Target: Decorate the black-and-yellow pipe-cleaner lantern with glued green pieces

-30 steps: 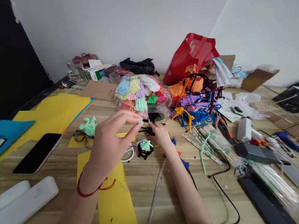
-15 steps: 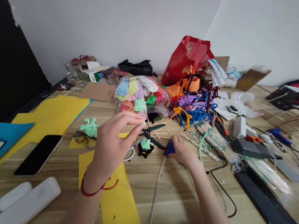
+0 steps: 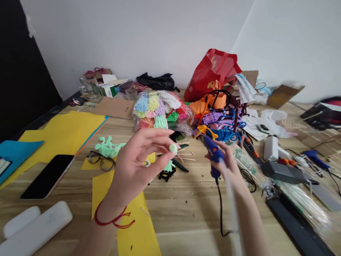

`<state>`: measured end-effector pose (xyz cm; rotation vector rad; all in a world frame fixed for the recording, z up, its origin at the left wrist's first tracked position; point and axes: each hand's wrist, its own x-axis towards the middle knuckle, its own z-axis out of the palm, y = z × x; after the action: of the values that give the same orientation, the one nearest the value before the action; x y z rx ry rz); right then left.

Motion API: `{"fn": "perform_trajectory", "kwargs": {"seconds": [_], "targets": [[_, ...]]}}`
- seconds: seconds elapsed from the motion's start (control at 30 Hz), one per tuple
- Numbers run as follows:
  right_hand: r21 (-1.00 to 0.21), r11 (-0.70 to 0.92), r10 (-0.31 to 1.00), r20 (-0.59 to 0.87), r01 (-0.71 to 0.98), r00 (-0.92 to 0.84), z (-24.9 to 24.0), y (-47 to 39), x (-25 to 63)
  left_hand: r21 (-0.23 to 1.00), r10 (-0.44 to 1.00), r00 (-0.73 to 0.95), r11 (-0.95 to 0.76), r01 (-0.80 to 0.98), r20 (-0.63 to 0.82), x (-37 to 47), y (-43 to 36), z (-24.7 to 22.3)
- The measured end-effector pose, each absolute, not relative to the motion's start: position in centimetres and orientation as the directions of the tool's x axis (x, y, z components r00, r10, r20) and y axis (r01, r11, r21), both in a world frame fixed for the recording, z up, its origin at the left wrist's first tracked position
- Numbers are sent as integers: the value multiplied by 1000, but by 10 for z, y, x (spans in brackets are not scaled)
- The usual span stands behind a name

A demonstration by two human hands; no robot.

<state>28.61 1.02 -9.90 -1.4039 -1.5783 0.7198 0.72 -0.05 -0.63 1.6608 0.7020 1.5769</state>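
Observation:
My left hand, with a red cord at its wrist, pinches a small pale green round piece between thumb and fingers. To its right, my right hand is closed round a blue glue gun, held above the table. A clear glue stick sticks out of the gun's back, and a black cable hangs from its handle. Behind my left hand, a light green fuzzy piece on a black base is partly hidden. Another light green fuzzy figure lies to the left beside eyeglasses.
Yellow paper lies under my left wrist. A phone and white case are at the left. Bagged craft stems, a red bag, pliers and stick bundles stand or lie behind and right.
My right hand has lifted the blue glue gun from the table and turned it. My left hand has moved slightly right and tilted, so the green piece now shows more.

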Motion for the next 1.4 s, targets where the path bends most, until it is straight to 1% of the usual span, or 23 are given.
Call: {"fn": "perform_trajectory", "kwargs": {"seconds": [0.03, 0.07, 0.1, 0.13, 0.23, 0.27, 0.33, 0.4, 0.5, 0.63, 0.83, 0.9, 1.03, 1.17, 1.4], "targets": [[-932, 206, 970, 235, 298, 67, -86, 12, 281, 797, 793, 80, -599, -78, 604, 8, 0, -7], [-965, 235, 968, 243, 116, 66, -73, 14, 275, 785, 783, 61, -618, -45, 620, 8, 1, -8], [-972, 235, 971, 234, -24, 54, -61, 15, 267, 769, 768, 41, -639, 4, 639, 8, 3, -9], [-963, 243, 970, 237, -117, 58, -49, 16, 259, 746, 749, 22, -662, 68, 662, 8, 5, -11], [-937, 259, 965, 263, -234, 14, -23, 13, 237, 666, 685, -33, -694, 272, 728, 6, 11, -14], [-931, 253, 964, 267, -264, -16, -18, 11, 230, 654, 676, -50, -689, 311, 736, 5, 13, -15], [-923, 229, 963, 260, -310, -63, -12, 6, 221, 659, 671, -95, -677, 326, 736, 5, 16, -16], [-924, 190, 968, 233, -331, -93, -8, 1, 215, 674, 670, -136, -672, 306, 730, 5, 18, -17], [-931, 147, 977, 188, -333, -96, -5, -4, 211, 659, 645, -157, -690, 300, 748, 5, 18, -17], [-944, 108, 984, 146, -311, -102, -6, -7, 210, 614, 613, -127, -710, 347, 780, 6, 17, -19], [-956, 89, 987, 121, -281, -101, -4, -9, 211, 539, 573, -73, -711, 452, 816, 7, 15, -22], [-963, 61, 991, 91, -261, -103, -1, -11, 211, 532, 566, -69, -718, 450, 822, 8, 14, -21], [-956, 28, 995, 56, -292, -88, 2, -13, 209, 523, 546, -77, -739, 424, 834, 10, 13, -19], [-942, 34, 996, 58, -335, -63, -1, -12, 208, 514, 542, -68, -740, 434, 838, 10, 12, -18], [-942, 47, 994, 77, -332, -77, -4, -11, 208, 517, 555, -59, -727, 452, 830, 9, 12, -17]]}}
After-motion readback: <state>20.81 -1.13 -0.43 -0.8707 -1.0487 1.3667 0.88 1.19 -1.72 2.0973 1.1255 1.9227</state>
